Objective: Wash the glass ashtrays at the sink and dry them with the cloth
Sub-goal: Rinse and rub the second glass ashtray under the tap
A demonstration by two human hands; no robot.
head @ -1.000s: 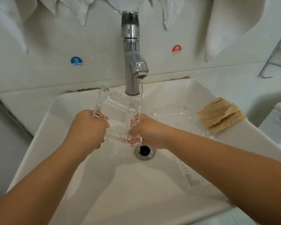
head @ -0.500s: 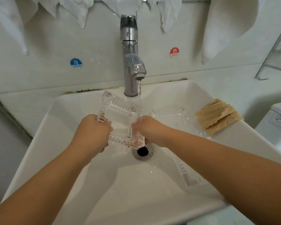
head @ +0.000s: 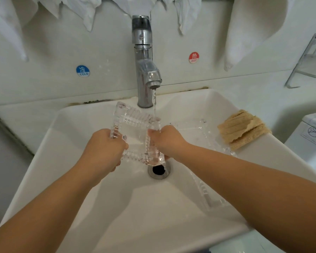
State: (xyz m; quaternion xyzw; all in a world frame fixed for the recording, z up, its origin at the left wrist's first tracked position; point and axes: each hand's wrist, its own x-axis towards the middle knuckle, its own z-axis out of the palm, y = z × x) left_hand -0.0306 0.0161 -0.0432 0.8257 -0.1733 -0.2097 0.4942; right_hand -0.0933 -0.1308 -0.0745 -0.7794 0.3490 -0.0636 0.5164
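My left hand [head: 106, 147] and right hand [head: 165, 141] each clasp opposite edges of the glass ashtray [head: 135, 132], tilted between them under the tap stream [head: 154, 105].

Glass ashtrays: 2, one held [head: 135, 132], one in basin [head: 206, 141]. Hands: 2. Tap [head: 144, 70]: 1. Drain [head: 158, 170]: 1. Sponge cloths [head: 243, 128]: 2, stacked. Temp stickers: 2, cold [head: 83, 71] & hot [head: 194, 57].

Both bare forearms reach in from the lower corners, the left from about 7 o'clock and the right from about 4 o'clock, converging near centre. The left hand [head: 106, 148] has fingers curled in a grip, knuckles up. The right hand [head: 165, 141] grips likewise at its 3 o'clock.
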